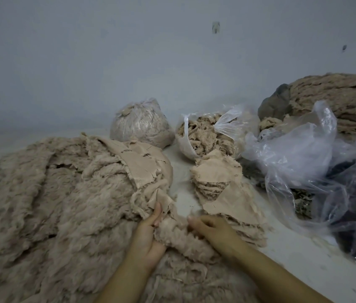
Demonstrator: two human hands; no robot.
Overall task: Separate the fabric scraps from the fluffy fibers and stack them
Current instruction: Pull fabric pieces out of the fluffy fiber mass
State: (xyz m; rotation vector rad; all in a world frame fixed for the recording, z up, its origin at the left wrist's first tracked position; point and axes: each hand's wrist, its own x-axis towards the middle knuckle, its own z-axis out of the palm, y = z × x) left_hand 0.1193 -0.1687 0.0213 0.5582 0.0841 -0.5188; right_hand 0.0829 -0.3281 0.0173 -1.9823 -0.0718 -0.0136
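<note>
Fingers of left hand (148,232) and right hand (212,229) apparently grip the fluffy scrap (179,235), beside stacked scraps (218,178).

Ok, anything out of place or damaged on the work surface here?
Nothing clearly wrong. The stack of fabric scraps is uneven, with one flat piece sliding off towards the right hand. Loose plastic bags sprawl on the right. Both hands, left hand included, grip a fluffy strip.

Left hand (148,235) and right hand (213,229): bare, no gloves, rings or watch; forearms bare, no sleeves visible.
</note>
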